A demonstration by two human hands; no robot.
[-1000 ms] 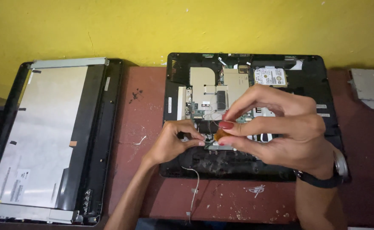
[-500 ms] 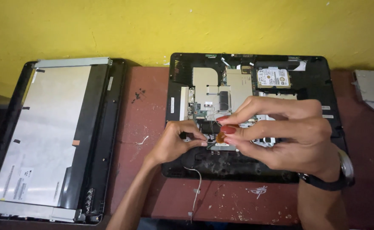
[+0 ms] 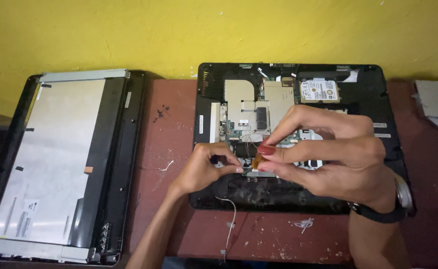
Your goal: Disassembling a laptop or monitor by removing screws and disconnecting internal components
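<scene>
Head view: right hand (image 3: pixel 328 154) pinches small orange ribbon cable (image 3: pixel 257 161) between thumb and forefinger, above opened laptop base (image 3: pixel 378 99) on worktop (image 3: pixel 174 124). Left hand (image 3: pixel 206 167) fingertips pressed on board edge beside cable. Detached screen panel (image 3: pixel 49 159) lies left.
</scene>
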